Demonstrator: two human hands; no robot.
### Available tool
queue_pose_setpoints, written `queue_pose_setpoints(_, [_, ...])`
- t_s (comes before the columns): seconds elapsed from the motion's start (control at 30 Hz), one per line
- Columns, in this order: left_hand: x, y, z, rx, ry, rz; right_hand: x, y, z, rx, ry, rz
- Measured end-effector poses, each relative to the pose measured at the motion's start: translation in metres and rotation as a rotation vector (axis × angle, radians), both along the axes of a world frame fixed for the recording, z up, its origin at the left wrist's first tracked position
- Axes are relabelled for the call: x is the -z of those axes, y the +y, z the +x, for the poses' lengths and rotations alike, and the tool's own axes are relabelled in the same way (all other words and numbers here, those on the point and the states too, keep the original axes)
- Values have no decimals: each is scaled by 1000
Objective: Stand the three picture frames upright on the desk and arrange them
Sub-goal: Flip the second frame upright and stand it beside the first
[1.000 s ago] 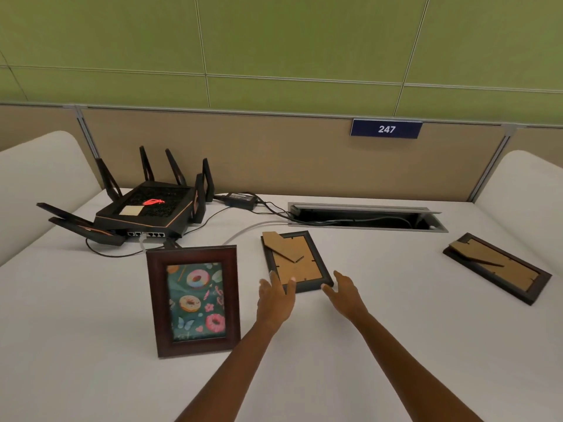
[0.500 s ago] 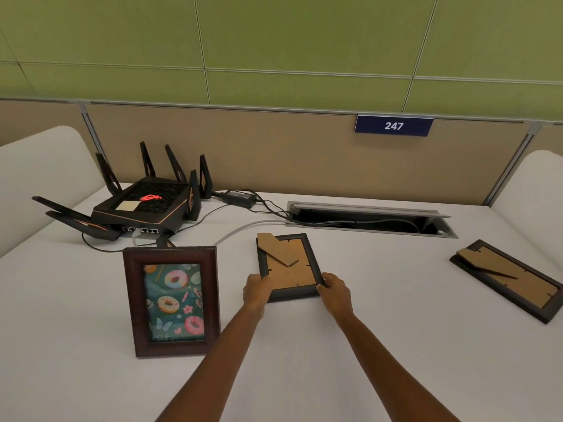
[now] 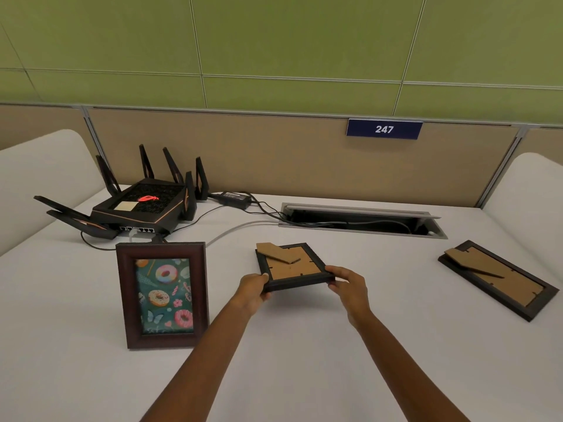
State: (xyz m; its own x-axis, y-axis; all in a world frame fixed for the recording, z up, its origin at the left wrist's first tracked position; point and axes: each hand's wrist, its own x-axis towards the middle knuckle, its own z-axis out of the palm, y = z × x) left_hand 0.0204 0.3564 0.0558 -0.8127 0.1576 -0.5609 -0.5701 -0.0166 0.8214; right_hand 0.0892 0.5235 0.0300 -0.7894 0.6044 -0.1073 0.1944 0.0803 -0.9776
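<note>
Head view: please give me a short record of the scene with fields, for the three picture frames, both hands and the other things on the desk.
standing frame: donut picture frame, upright, left
held frame: small black frame, back side up, near edge lifted
left hand: grips its left corner
right hand: grips its right corner
third frame: dark frame, flat, face down, right
behind: router, cable slot
surface: desk

Both hands, left (image 3: 252,290) and right (image 3: 348,284), reach forward, fingers seemingly curled in a grip.
</note>
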Motion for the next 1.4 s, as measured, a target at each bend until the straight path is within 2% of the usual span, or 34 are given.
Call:
queue_pose_setpoints(0.13, [-16,-3,13,-28,-44,149,-13,12,9,-72,52,119])
queue_pose_setpoints(0.3, [-32,-5,31,13,-102,226,-9,27,24,-231,93,398])
queue_pose_setpoints(0.43, [-45,-4,45,73,-131,256,-6,36,36,-347,117,448])
queue_pose_setpoints(0.6, [-58,-8,56,147,-88,291,-10,35,48,-211,317,461])
queue_pose_setpoints(0.73, [-67,-13,52,299,-8,219,-23,30,48,-138,405,426])
queue_pose_setpoints(0.83, [-63,-15,43,390,46,94,-27,26,46,-177,438,268])
queue_pose_setpoints(0.9, [-55,-17,39,403,91,-31,-29,24,45,-227,458,135])
queue_pose_setpoints(1.0, [-42,-20,34,357,127,-141,-33,20,42,-267,441,51])
queue_pose_setpoints(1.2, [-22,-27,21,297,130,-121,-29,6,35,-313,372,-23])
queue_pose_setpoints(1.4, [-8,-31,14,208,165,-13,-18,-13,26,-367,279,-107])
